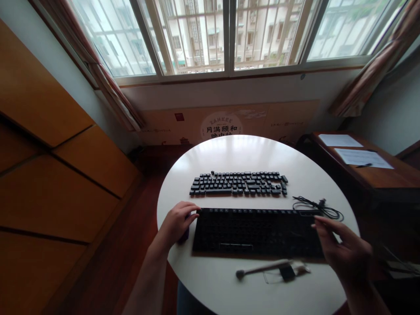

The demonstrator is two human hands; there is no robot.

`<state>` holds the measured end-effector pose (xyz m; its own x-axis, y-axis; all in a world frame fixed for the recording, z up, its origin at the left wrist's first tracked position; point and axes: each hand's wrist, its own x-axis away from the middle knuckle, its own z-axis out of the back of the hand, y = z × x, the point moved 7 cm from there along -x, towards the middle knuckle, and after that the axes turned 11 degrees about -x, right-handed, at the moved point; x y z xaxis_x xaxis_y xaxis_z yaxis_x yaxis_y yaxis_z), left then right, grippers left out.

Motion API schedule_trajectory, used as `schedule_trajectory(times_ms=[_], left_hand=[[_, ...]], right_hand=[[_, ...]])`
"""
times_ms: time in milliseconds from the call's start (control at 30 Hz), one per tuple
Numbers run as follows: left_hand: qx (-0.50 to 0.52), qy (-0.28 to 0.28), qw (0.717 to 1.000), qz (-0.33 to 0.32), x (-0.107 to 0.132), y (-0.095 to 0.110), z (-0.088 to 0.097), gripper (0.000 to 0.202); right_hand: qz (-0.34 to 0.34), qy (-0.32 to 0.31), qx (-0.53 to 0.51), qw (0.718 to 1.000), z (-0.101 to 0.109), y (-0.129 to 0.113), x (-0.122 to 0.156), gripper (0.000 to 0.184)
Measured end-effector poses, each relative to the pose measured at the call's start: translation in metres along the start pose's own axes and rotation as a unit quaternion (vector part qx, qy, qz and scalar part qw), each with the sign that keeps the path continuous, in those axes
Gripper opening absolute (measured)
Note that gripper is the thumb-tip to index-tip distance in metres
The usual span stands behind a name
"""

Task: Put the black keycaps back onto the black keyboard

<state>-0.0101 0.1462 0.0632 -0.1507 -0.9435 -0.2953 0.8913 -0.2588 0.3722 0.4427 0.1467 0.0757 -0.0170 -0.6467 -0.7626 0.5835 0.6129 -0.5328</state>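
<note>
A black keyboard (256, 234) lies on the round white table, mostly stripped of its keycaps, with a row of caps along its far edge. My left hand (179, 221) is at its far left corner, thumb and forefinger closed on that corner. Under that palm sits a dark purplish object (184, 236), mostly covered. Over the keyboard's right end is my right hand (346, 249), its thumb and fingertips pinched together; whatever is between them is too small to make out. Beyond the keyboard, loose black keycaps (238, 183) are laid out in keyboard order.
A coiled black cable (320, 208) rests at the right. Nearer me lie a brush (262, 268), a thin wire tool (269, 277) and a small dark piece (287, 272), all blurred. Papers (364, 157) and a pen (364, 165) are on the wooden side table (400, 179).
</note>
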Motion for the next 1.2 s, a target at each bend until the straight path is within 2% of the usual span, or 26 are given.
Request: schedule_trajectory(times_ms=[100, 233, 500, 700, 900, 1100, 1200], left_hand=[[-0.019, 0.009, 1.0, 0.006, 0.012, -0.001, -0.008, 0.021], [-0.028, -0.013, 1.0, 0.001, 0.01, -0.004, -0.014, 0.021], [-0.087, -0.024, 0.996, -0.018, 0.012, 0.0, -0.018, 0.023], [-0.143, -0.04, 0.988, -0.036, 0.008, 0.011, -0.017, 0.021], [-0.168, -0.012, 0.984, -0.052, 0.014, 0.016, -0.016, 0.025], [-0.169, 0.034, 0.982, -0.072, 0.023, 0.013, -0.021, 0.029], [-0.166, 0.062, 0.982, -0.068, 0.025, 0.013, -0.017, 0.028]], right_hand=[[-0.009, -0.016, -0.011, 1.0, -0.012, -0.003, -0.002, 0.011], [-0.007, -0.034, -0.026, 0.999, -0.021, -0.004, 0.001, 0.011], [-0.052, -0.036, -0.046, 0.997, -0.025, 0.013, 0.013, 0.013], [-0.052, -0.051, -0.062, 0.995, -0.031, 0.011, 0.015, 0.013], [-0.049, -0.046, -0.07, 0.995, -0.031, 0.008, 0.013, 0.012], [-0.047, -0.049, -0.076, 0.995, -0.033, 0.01, 0.015, 0.013], [-0.061, -0.049, -0.072, 0.994, -0.032, 0.013, 0.016, 0.015]])
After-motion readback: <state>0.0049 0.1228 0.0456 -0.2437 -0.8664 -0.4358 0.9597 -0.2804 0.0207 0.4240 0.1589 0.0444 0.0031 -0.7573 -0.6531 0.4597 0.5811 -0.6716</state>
